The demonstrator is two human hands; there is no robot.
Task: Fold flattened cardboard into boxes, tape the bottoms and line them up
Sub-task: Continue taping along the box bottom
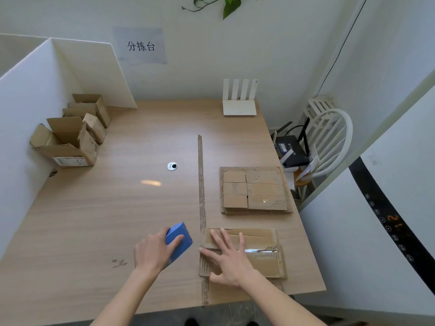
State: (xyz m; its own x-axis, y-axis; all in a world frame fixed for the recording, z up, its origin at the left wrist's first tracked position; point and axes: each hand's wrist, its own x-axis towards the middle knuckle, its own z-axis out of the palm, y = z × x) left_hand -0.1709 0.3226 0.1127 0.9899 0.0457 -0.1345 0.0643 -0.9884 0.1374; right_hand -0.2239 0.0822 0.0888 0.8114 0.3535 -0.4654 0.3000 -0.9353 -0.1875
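The room is bright with soft, even daylight, and shadows are faint. A pale oval glare sits on the worktop near its middle, and a strip of clear tape on the near cardboard shines white. The wide lens bends straight lines: the wall edge on the right curves strongly, and the worktop's sides splay outward. Detail is slightly soft everywhere, most at the corners. The hands cast only weak shadows.
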